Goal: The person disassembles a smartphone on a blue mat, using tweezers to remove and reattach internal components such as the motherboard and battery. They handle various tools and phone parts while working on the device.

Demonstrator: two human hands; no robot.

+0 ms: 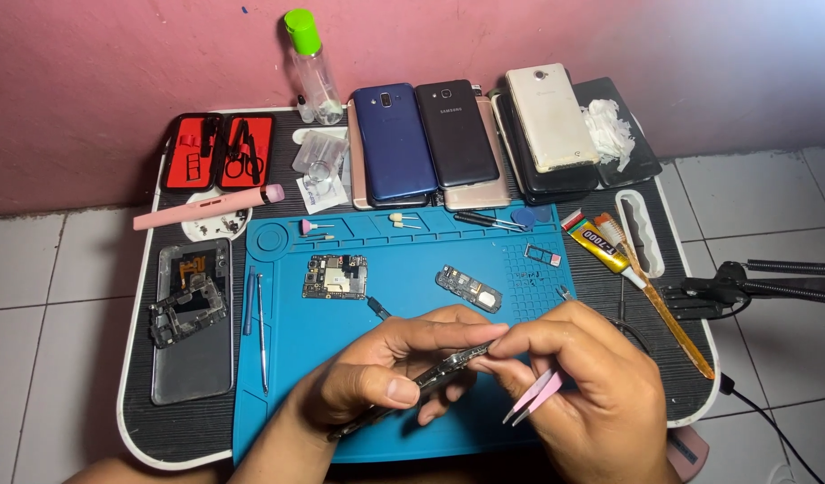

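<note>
From the head view, the phone is already stripped: its circuit board lies out on the blue mat. The left hand grips the phone frame over the mat; the right hand pinches its end, pink tweezers tucked under. Reassembly looks undone.

Single view, head-worn camera: looks steeply down and forward from above the person's own hands, close to them. It faces a pink painted wall beyond a small black ribbed table carrying a blue rubber work mat. White floor tiles flank both sides.
</note>
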